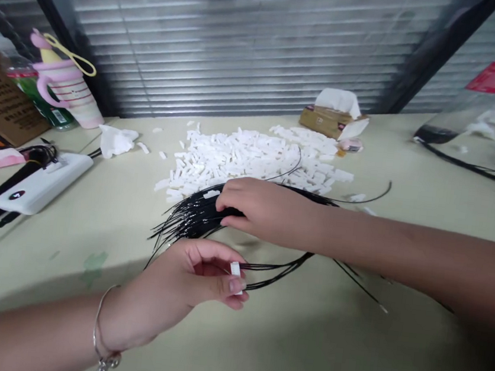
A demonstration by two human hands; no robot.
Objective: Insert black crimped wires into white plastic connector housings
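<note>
My left hand (201,278) pinches a white plastic connector housing (235,269) between thumb and fingers. Several black wires (285,268) run out of the housing to the right and pass below my right wrist. Over a thick bundle of loose black wires (194,218) is my right hand (249,209), with its fingers curled down and closed around part of the bundle. How many wires it grips is hidden. Stripped or metal-tipped wire ends point to the left. Behind the bundle lies a large heap of white connector housings (237,154).
At the back stands a tissue pack (324,121). A white power bank (46,183) with cables, a crumpled tissue (117,141), a pink cup (72,94) and a cardboard box (7,101) are on the left. To the right lies a large clear bottle (475,104) beside more black wires (477,167).
</note>
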